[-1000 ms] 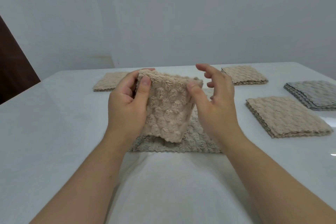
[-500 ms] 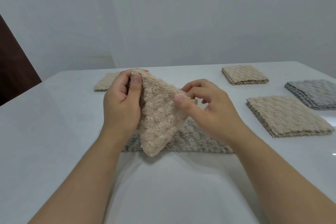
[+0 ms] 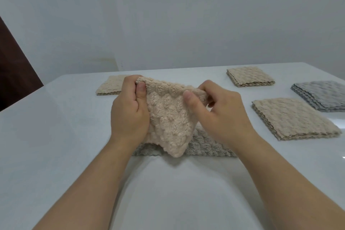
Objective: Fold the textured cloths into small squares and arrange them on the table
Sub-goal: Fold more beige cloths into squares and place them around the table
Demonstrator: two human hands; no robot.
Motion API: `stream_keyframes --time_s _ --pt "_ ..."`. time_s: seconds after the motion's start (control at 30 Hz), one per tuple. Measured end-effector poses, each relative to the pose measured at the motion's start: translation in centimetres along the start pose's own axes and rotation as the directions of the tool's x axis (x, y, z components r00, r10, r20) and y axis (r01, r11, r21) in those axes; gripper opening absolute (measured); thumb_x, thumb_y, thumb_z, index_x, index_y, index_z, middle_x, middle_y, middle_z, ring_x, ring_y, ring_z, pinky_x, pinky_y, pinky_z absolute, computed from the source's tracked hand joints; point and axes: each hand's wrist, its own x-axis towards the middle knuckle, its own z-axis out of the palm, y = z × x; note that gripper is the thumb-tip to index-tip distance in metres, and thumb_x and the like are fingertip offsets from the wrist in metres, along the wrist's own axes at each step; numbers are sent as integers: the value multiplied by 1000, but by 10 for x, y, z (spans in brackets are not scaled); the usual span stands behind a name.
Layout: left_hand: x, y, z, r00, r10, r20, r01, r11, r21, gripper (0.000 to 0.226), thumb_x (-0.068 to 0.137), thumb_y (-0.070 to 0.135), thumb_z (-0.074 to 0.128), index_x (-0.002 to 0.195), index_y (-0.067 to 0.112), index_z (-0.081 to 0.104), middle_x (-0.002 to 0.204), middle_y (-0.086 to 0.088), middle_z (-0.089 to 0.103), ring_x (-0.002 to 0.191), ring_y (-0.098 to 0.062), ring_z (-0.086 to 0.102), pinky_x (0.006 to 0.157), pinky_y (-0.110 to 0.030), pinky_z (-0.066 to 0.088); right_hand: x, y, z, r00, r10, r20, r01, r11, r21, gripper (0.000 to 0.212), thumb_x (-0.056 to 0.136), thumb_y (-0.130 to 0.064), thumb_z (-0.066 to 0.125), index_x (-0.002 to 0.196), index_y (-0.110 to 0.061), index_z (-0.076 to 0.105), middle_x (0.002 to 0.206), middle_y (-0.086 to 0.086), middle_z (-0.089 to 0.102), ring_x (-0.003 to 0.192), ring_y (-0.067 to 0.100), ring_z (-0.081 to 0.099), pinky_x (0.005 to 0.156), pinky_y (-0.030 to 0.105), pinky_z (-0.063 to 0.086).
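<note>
A beige textured cloth [image 3: 169, 117] hangs in the air in front of me, its lower corner pointing down. My left hand [image 3: 128, 112] pinches its upper left corner between thumb and fingers. My right hand [image 3: 222, 115] pinches the upper right corner. Under it, flat on the white table [image 3: 56, 127], lies a grey-green textured cloth [image 3: 207, 145], partly hidden by my hands and the held cloth.
Folded beige squares lie at the far left [image 3: 110, 86], the far right [image 3: 250, 76] and the near right [image 3: 295, 119]. A folded grey stack [image 3: 323, 95] sits at the right edge. A dark brown surface [image 3: 13, 69] stands beyond the table's left side.
My right hand closed its fingers on the cloth's right corner. Both hands drew apart, stretching the top edge, and the cloth now hangs as a downward point.
</note>
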Motion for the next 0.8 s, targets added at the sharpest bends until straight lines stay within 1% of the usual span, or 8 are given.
stream_keyframes --time_s 0.23,0.37,0.43,0.47,0.53,0.6,0.67,0.8 --pt "-2 4 3 997 -67 36 71 989 -128 18 110 27 39 107 19 55 86 -18 62 79 -22 54 65 -24 42 2 4 3 988 147 -57 -134 973 186 19 90 -44 72 93 -29 61 63 -10 58 56 4 50 56 25 45" --pt "-3 3 7 991 -112 78 123 981 -151 22 109 30 40 104 16 56 90 -18 62 71 -7 50 65 -16 41 4 12 8 934 356 9 -325 842 431 40 83 -45 80 117 -31 63 70 -12 52 64 3 53 60 18 48" --pt "-3 0 9 985 -150 89 163 973 -161 24 109 31 40 103 15 57 91 -14 63 72 -2 49 66 -13 40 7 18 11 889 440 123 -434 730 528 51 79 -52 80 115 -17 71 85 -2 72 84 17 71 82 33 60" --pt "-3 -1 9 982 -166 90 180 969 -167 25 109 32 40 103 15 57 90 -11 63 73 -1 49 67 -13 41 8 19 13 863 468 192 -490 680 545 52 81 -54 78 108 -10 74 94 7 77 94 28 73 91 46 59" --pt "-2 -4 10 977 -191 95 205 962 -180 26 109 34 40 102 17 58 85 0 62 73 1 50 70 -15 41 7 15 16 828 493 269 -555 650 519 60 82 -60 73 101 -4 73 101 15 76 101 37 71 98 57 53" --pt "-2 -5 11 970 -215 112 233 955 -185 25 109 36 40 99 21 57 82 8 60 71 3 51 69 -15 42 7 14 19 843 491 217 -530 697 482 63 78 -69 67 98 -10 72 99 12 76 97 37 71 96 57 54" --pt "-4 -4 13 963 -231 138 253 951 -176 21 108 38 41 96 29 56 77 5 59 65 1 50 64 -19 42 7 14 20 880 460 121 -465 780 418 48 89 -64 60 95 -17 67 90 2 74 88 23 70 86 44 56" --pt "-7 1 16 923 -307 232 358 907 -223 16 106 41 46 121 37 50 91 -17 72 74 -25 66 69 -33 51 4 12 17 901 433 -1 -423 881 211 36 103 -49 47 80 -22 48 70 -5 53 64 5 52 56 19 33"
